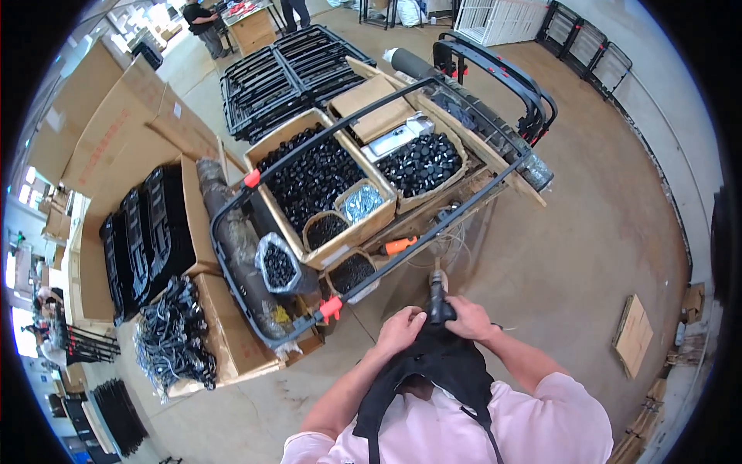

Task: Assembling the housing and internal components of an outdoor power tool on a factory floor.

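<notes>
In front of my body, my right hand (470, 319) is closed round a dark, barrel-shaped hand tool (437, 300) that points away from me; its exact kind is not clear. My left hand (400, 329) is just left of it, fingers curled at the edge of my black apron (433, 359); whatever they pinch is hidden. Beyond both hands, a dark grey tube frame (473, 204) with rounded corners rests slanted across the boxes. Red plastic pieces (331, 308) sit on its tube. An orange-handled tool (399, 246) lies by its near side.
Within the frame are a large box of black caps (305, 174), a second box of caps (421, 165), a tub of silvery hardware (362, 204) and a bag of small black parts (278, 267). Left stands a carton with black parts (158, 232). Stacked black frames (290, 77) lie behind.
</notes>
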Motion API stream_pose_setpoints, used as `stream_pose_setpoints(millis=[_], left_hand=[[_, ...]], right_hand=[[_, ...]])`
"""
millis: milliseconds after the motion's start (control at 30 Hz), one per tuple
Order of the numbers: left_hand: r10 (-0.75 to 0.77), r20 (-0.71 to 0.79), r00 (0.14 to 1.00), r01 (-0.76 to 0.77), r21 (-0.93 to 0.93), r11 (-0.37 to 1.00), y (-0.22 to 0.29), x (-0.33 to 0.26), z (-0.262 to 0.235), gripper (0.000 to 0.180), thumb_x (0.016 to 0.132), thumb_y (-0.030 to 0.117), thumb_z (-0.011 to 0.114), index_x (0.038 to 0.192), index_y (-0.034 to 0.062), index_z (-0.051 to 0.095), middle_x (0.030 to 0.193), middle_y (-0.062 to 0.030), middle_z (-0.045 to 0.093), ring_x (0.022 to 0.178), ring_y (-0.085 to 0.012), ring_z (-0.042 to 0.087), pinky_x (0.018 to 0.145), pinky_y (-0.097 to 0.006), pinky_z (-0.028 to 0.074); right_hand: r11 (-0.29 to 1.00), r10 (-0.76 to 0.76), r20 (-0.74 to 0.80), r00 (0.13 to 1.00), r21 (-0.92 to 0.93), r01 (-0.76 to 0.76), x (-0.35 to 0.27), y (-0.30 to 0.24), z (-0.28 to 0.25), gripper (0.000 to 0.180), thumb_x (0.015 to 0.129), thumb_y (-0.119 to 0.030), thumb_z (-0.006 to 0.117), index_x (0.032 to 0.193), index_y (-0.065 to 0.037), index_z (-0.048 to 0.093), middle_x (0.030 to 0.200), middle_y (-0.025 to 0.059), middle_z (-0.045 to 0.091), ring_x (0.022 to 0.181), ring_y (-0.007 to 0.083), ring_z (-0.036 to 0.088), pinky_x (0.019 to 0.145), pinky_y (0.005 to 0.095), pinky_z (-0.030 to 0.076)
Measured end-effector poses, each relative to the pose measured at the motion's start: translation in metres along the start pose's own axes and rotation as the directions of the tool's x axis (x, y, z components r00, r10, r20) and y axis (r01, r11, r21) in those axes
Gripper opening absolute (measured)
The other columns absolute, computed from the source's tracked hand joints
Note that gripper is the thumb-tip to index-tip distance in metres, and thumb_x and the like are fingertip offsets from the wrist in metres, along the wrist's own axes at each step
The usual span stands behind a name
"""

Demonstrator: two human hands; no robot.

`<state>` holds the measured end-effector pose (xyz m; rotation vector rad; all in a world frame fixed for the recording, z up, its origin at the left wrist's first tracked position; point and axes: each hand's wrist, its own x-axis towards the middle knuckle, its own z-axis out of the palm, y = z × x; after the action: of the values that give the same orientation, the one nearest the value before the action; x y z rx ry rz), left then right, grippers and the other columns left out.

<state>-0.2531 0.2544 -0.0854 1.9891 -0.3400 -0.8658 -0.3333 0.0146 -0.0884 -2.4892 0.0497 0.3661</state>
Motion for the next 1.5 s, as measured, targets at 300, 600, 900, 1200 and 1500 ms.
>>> stream_pose_setpoints(millis=[300, 600, 900, 1200, 1500], left_hand=[[0.309, -0.330, 0.892, -0.270, 0.160, 0.950, 0.120, 0.174, -0.051, 0.024, 0.104, 0.021, 0.064, 0.116, 0.0030, 0.074, 0.107, -0.0176, 0.074, 0.099, -0.0331, 0.072, 0.089, -0.041, 0.056], [0.353, -0.426, 0.833, 0.171, 0.805, 0.568, 0.120, 0.367, -0.110, 0.033, 0.093, 0.019, 0.068, 0.124, 0.0076, 0.068, 0.113, -0.0151, 0.073, 0.113, -0.0349, 0.064, 0.102, -0.048, 0.045], [0.234, -0.324, 0.917, 0.111, 0.769, 0.629, 0.124, 0.381, -0.122, 0.029, 0.090, 0.020, 0.074, 0.116, 0.0068, 0.068, 0.107, -0.0165, 0.070, 0.112, -0.0359, 0.063, 0.100, -0.049, 0.045], [0.033, -0.531, 0.847, 0.044, 0.133, 0.990, 0.169, 0.358, -0.132, 0.037, 0.105, 0.022, 0.063, 0.138, 0.0050, 0.062, 0.112, -0.0191, 0.074, 0.104, -0.0304, 0.072, 0.092, -0.041, 0.055], [-0.021, -0.523, 0.852, -0.036, -0.099, 0.994, 0.168, 0.389, -0.145, 0.033, 0.106, 0.019, 0.064, 0.130, -0.0025, 0.062, 0.108, -0.0076, 0.068, 0.090, -0.0137, 0.062, 0.083, -0.030, 0.053]], right_hand=[[0.899, 0.435, -0.210, 0.876, 0.152, -0.410, 0.160, 0.165, -0.115, 0.069, 0.081, -0.020, 0.073, 0.146, -0.006, 0.053, 0.137, 0.0254, 0.062, 0.123, 0.0453, 0.063, 0.106, 0.0509, 0.053], [0.859, 0.511, -0.084, 0.855, 0.090, -0.504, 0.292, 0.275, -0.148, 0.079, 0.090, -0.021, 0.073, 0.159, -0.007, 0.037, 0.153, 0.0261, 0.049, 0.133, 0.0446, 0.057, 0.108, 0.0502, 0.052], [0.950, 0.292, -0.124, 0.948, -0.072, -0.302, 0.274, 0.290, -0.152, 0.063, 0.090, -0.020, 0.071, 0.147, -0.006, 0.049, 0.144, 0.0269, 0.054, 0.127, 0.0467, 0.059, 0.106, 0.0528, 0.052], [0.908, -0.314, 0.238, 0.919, 0.359, 0.217, 0.275, 0.126, -0.290, 0.022, 0.094, -0.025, 0.065, 0.095, -0.004, 0.073, 0.094, 0.0210, 0.072, 0.090, 0.0401, 0.071, 0.080, 0.0523, 0.055], [0.911, -0.339, -0.091, 0.937, -0.280, 0.302, 0.452, 0.105, -0.150, 0.013, 0.092, -0.011, 0.061, 0.102, -0.005, 0.066, 0.105, 0.0143, 0.066, 0.102, 0.0298, 0.068, 0.083, 0.0477, 0.059]])
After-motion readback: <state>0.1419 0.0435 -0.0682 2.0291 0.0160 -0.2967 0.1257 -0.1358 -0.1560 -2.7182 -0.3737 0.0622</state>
